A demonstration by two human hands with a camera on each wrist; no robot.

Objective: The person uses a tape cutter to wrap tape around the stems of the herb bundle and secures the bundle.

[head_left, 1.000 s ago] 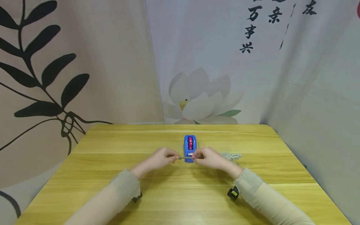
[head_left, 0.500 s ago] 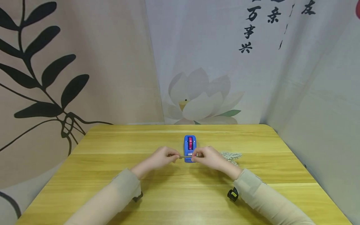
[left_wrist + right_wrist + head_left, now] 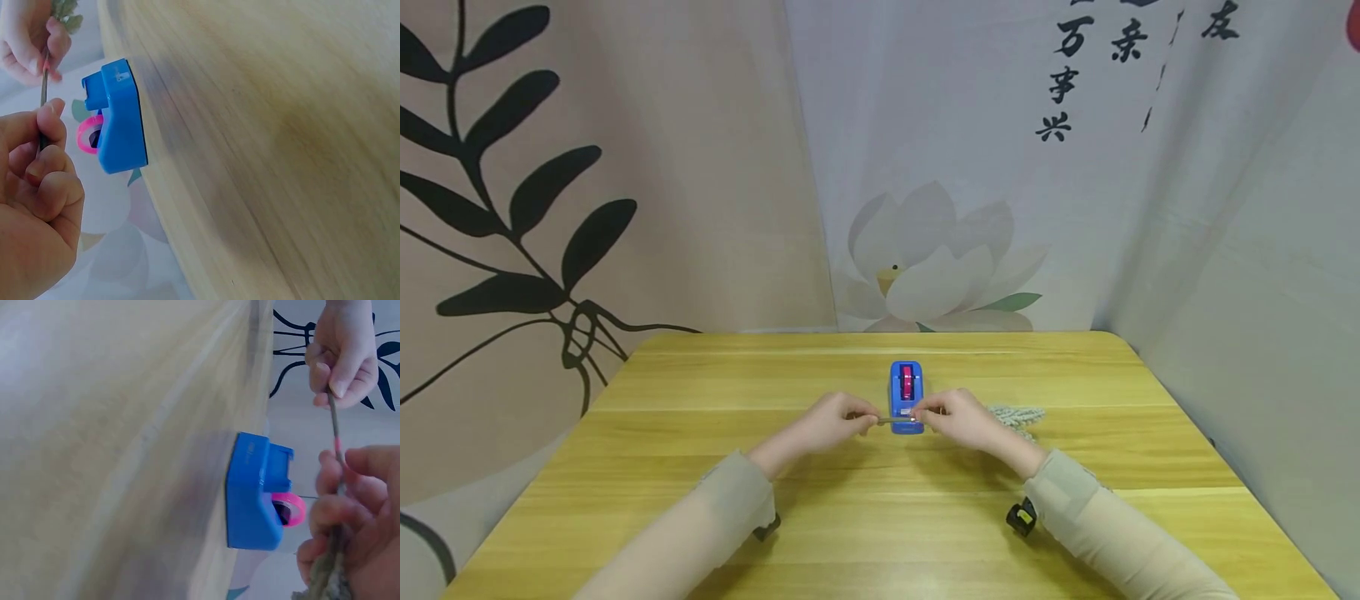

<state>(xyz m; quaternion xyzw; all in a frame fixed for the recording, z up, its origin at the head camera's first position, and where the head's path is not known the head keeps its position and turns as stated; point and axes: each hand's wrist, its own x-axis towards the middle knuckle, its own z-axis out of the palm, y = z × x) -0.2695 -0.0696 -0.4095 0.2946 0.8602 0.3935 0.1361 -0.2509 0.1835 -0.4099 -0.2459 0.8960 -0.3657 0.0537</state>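
Note:
A thin stem [image 3: 892, 420] runs level between the two hands, above the table. My left hand [image 3: 837, 418] pinches its bare end between thumb and finger. My right hand [image 3: 958, 414] holds the same stem farther along, its fingers curled round it in the right wrist view. Just beyond the right fingertips, a pink band of tape [image 3: 337, 444] is wrapped on the stem. The leafy pale green end of this artificial plant sprig [image 3: 1018, 417] sticks out past the right hand. Behind the stem stands a blue tape dispenser [image 3: 907, 404] with a pink tape roll [image 3: 87, 134].
The wooden table [image 3: 880, 517] reaches back to a printed curtain [image 3: 970, 167]. Another cloth [image 3: 1247, 250] hangs along the right side. A black wrist camera [image 3: 1022, 517] sits under the right sleeve.
My right fingers have shifted slightly at the pink band. The left hand keeps its pinch with hardly any movement, and the tape dispenser stays in place.

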